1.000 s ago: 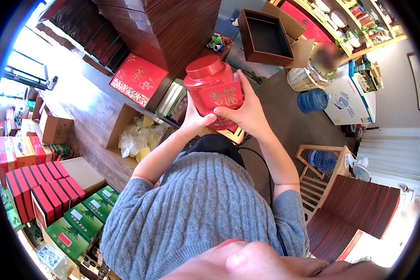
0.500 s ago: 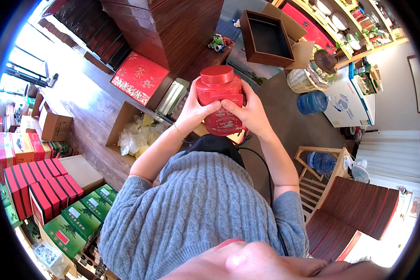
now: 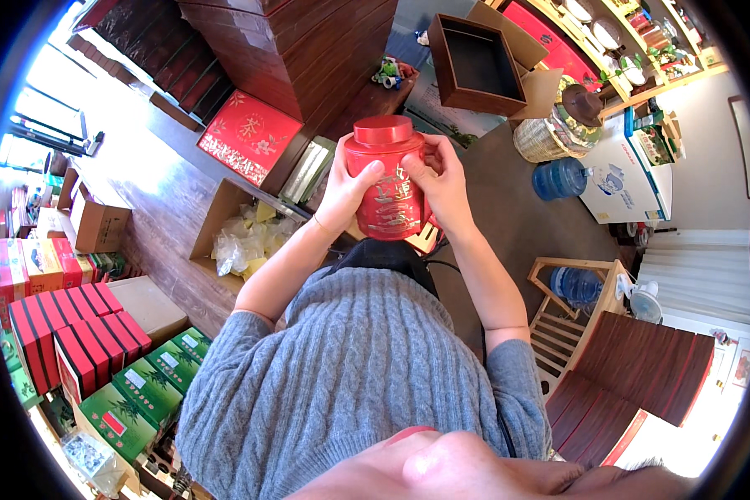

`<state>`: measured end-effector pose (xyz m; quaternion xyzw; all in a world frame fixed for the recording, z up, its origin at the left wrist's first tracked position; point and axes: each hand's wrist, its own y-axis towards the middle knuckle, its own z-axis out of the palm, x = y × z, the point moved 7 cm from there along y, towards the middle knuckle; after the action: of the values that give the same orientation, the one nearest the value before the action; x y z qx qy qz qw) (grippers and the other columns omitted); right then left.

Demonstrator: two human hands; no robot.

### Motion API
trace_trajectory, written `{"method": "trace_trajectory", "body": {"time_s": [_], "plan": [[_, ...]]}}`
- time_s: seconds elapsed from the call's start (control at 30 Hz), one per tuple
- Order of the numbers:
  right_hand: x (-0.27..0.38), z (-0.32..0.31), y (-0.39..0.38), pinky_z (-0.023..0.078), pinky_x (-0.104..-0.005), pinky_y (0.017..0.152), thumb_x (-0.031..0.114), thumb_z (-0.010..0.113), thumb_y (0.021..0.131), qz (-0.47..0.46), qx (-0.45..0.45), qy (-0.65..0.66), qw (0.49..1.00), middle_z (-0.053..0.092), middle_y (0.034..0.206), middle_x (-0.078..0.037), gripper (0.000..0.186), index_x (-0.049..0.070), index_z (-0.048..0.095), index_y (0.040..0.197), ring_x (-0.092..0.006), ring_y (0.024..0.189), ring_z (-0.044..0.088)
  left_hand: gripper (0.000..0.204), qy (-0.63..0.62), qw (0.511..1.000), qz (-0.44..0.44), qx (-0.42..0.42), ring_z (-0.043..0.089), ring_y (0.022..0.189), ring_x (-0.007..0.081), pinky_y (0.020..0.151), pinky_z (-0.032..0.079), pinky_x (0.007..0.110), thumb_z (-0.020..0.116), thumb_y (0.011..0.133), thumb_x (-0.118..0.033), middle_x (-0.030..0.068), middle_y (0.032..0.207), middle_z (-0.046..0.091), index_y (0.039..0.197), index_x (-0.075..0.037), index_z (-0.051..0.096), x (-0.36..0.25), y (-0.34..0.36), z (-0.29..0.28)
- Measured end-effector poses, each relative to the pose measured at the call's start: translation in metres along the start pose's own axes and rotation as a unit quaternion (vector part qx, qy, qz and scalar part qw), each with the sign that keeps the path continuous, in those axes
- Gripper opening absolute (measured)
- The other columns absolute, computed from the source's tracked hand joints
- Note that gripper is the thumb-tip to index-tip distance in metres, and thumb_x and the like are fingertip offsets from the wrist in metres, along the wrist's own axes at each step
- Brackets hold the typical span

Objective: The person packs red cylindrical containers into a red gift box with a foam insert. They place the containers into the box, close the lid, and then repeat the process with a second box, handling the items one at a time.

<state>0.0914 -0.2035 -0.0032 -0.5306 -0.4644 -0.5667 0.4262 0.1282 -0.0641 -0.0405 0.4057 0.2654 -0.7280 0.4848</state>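
Note:
A red tea tin [image 3: 385,193] with a round lid [image 3: 383,131] and pale raised patterning stands upright between my two hands, in front of my chest. My left hand [image 3: 346,190] grips its left side, thumb lying on the front. From the right, my right hand [image 3: 447,188] closes round the tin, its thumb near the front edge and its fingers bent at the side. The far side of the tin and most of my left fingers are hidden.
Beyond the tin rise stacked dark brown boxes [image 3: 333,58], with a red patterned box [image 3: 250,137] beside them. An open brown box [image 3: 479,67] lies far right. Left are green boxes [image 3: 146,392] and a carton of plastic wrapping [image 3: 250,242]. Right stands a wooden rack [image 3: 558,342].
The tin has turned in my hands, so more of its patterned side faces me. The red flat piece across its front is no longer visible there. My right fingers have shifted and bent.

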Motion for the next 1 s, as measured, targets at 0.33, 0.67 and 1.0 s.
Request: {"method": "trace_trajectory", "body": {"time_s": [0.33, 0.67, 1.0], "plan": [[-0.032, 0.005, 0.011, 0.047, -0.0281, 0.086, 0.023, 0.067, 0.085, 0.09, 0.025, 0.147, 0.985, 0.059, 0.11, -0.01, 0.044, 0.002, 0.05, 0.119, -0.0137, 0.098, 0.056, 0.039, -0.094, 0.992, -0.062, -0.048, 0.058, 0.098, 0.0137, 0.085, 0.049, 0.03, 0.05, 0.095, -0.033, 0.0069, 0.11, 0.057, 0.123, -0.007, 0.042, 0.026, 0.007, -0.015], [-0.045, -0.001, -0.008, 0.037, -0.0374, 0.103, 0.017, 0.074, 0.077, 0.208, 0.153, 0.205, 0.944, 0.033, 0.142, -0.014, 0.097, 0.014, 0.008, 0.148, -0.0232, 0.125, 0.042, 0.057, -0.087, 0.975, -0.2, -0.04, 0.057, 0.105, 0.0172, 0.088, 0.049, 0.032, 0.056, 0.092, -0.034, 0.0107, 0.12, 0.054, 0.134, -0.004, 0.034, 0.041, 0.015, -0.019], [-0.039, -0.017, -0.004, 0.04, -0.0379, 0.102, 0.026, 0.072, 0.078, 0.206, 0.102, 0.278, 0.933, 0.037, 0.14, -0.011, 0.091, 0.01, 0.015, 0.146, -0.0214, 0.124, 0.045, 0.096, 0.037, 0.979, -0.111, 0.168, 0.038, 0.126, 0.0204, 0.105, 0.031, 0.036, 0.069, 0.083, -0.017, 0.014, 0.141, 0.032, 0.148, -0.012, -0.002, 0.017, 0.001, 0.005]]}}
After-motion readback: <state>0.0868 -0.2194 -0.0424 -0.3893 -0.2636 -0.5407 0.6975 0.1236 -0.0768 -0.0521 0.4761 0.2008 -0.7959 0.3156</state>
